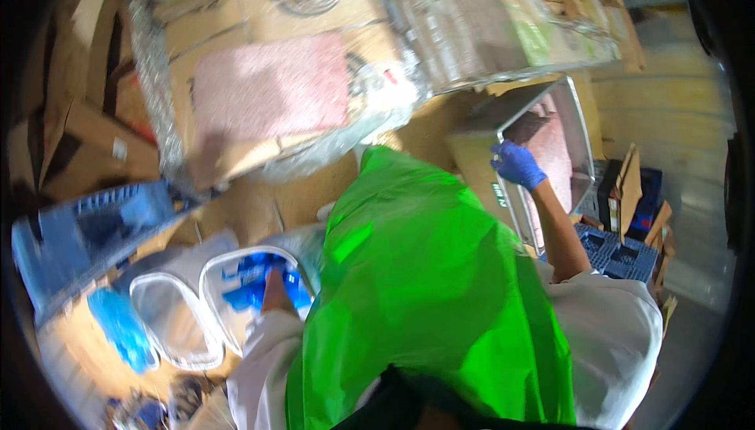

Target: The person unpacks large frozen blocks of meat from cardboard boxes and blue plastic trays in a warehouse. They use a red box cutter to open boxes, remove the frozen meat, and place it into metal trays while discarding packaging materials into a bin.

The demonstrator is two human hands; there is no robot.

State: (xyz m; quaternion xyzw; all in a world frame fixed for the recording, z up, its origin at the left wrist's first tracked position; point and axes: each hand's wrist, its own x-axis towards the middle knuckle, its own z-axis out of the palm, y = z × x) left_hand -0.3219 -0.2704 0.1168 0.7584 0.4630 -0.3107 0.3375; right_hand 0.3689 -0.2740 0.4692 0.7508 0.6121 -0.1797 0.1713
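My right hand [516, 164], in a violet-blue glove, grips the near rim of a deep rectangular metal tub [581, 117]. The tub is tipped, and a pinkish mass [551, 158] shows inside it. On the other side my left forearm [279, 297] reaches down into a white-rimmed bin [203, 273]. Blue plastic [245, 291] fills part of that bin, and my left hand cannot be told apart from it. A bright green apron [419, 288] covers my front, over white sleeves.
Ahead lies a film-wrapped stack of cartons [253, 23] with a pink sheet-like slab [274, 88] on top. A second white-rimmed bin [180, 327] has blue plastic [121, 327] beside it. Blue crates [100, 223] stand left; a blue plastic pallet [619, 250] lies right, near cardboard.
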